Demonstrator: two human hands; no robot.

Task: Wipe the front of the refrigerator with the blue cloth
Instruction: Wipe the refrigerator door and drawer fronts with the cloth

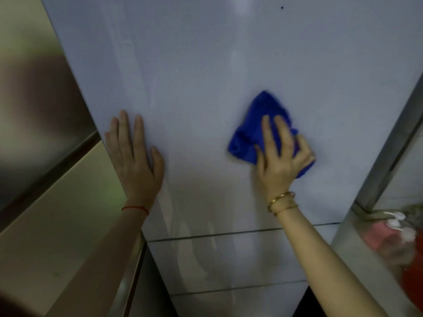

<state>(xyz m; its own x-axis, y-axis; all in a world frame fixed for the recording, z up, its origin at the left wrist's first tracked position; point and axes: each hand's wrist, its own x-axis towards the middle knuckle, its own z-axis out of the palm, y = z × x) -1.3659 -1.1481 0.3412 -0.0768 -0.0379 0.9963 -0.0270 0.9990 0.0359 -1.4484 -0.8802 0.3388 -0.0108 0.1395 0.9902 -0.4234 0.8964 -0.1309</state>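
Observation:
The pale grey refrigerator front (206,76) fills the middle of the head view, with faint streaks on its upper door. A crumpled blue cloth (258,124) is pressed flat against the upper door, right of centre. My right hand (282,156) lies on the cloth with fingers spread over it, holding it to the door. My left hand (135,154) rests flat and open on the door near its left edge, level with the cloth. Two horizontal door seams (217,235) run below both wrists.
A beige cabinet or wall panel (57,213) stands close on the left. On the right, a metal frame (389,156) borders the refrigerator, with a blurred pile of pink, white and red items (393,234) behind it. A small dark spot (282,7) marks the door top.

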